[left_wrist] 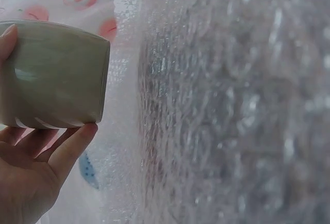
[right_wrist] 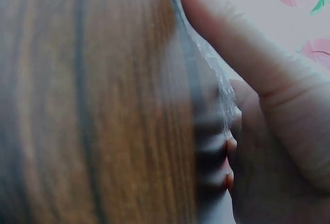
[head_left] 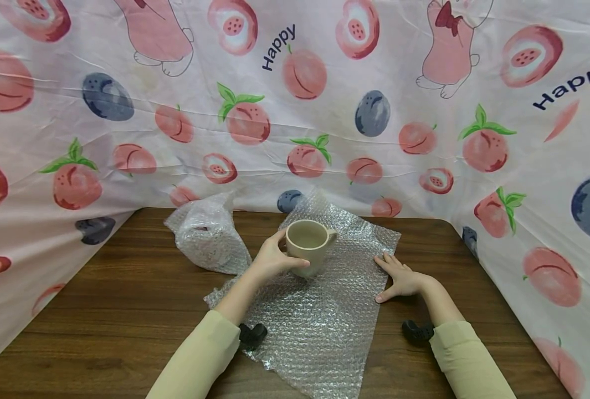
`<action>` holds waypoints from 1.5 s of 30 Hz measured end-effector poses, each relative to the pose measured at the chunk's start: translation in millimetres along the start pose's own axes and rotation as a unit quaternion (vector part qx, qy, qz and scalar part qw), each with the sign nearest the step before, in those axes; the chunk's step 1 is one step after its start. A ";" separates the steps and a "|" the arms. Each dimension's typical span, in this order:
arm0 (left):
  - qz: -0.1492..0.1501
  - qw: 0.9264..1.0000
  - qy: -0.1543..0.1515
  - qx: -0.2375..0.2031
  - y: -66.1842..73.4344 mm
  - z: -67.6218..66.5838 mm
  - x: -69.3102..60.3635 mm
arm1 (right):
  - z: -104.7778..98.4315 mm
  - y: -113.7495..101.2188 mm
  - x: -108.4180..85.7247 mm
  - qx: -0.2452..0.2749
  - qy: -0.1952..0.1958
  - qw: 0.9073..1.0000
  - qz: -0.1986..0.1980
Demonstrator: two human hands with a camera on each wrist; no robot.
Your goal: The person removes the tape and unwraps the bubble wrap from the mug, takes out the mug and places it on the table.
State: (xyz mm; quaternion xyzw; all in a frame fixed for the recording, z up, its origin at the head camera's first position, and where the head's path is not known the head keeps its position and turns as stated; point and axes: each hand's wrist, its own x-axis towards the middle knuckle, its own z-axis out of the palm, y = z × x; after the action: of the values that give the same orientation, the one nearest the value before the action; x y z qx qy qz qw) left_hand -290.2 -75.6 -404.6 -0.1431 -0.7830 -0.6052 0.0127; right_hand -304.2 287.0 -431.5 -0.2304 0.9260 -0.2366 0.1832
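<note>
A beige mug [head_left: 306,244] with its handle toward the right is gripped by my left hand [head_left: 275,257], thumb in front and fingers at its far left side. In the left wrist view the mug [left_wrist: 54,74] looks grey-green and the hand [left_wrist: 36,172] holds it around the body. Below the mug lies a sheet of bubble wrap [head_left: 324,321]; whether they touch is unclear. My right hand [head_left: 401,280] rests with spread fingers at the sheet's right edge. The right wrist view shows the thumb and fingers [right_wrist: 232,154] beside the wrap's edge.
A bundle of bubble wrap [head_left: 207,238] stands at the back left of the dark wooden table [head_left: 100,310]. A fruit-printed cloth [head_left: 175,160] hangs behind the table and along both sides.
</note>
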 end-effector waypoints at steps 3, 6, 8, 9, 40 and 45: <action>0.008 1.000 0.002 0.000 1.7 -3.4 -2.4 | 1.7 4.8 3.6 0.004 0.006 1.000 -0.003; 0.012 1.000 0.001 0.004 13.0 -8.4 -9.1 | 2.5 7.1 5.5 0.005 0.006 1.000 -0.005; 0.017 1.000 0.000 0.005 15.2 -11.6 -10.4 | 1.1 2.6 3.5 0.003 0.003 1.000 -0.006; 0.021 1.000 0.000 0.007 16.2 -13.2 -11.2 | 0.3 0.3 2.5 0.000 0.002 1.000 -0.006; 0.067 0.998 0.020 0.000 29.4 -48.0 -29.5 | -0.4 -7.8 -5.1 0.008 0.002 1.000 -0.015; 0.063 0.998 0.024 0.012 34.7 -55.0 -32.3 | 0.4 -8.2 -7.0 0.013 0.003 1.000 -0.024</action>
State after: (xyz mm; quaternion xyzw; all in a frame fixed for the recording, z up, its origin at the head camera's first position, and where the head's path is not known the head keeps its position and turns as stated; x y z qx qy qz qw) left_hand -259.3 -126.9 -363.4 -0.1772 -0.7792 -0.5969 0.0714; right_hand -295.5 284.1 -426.0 -0.2494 0.9175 -0.2540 0.1775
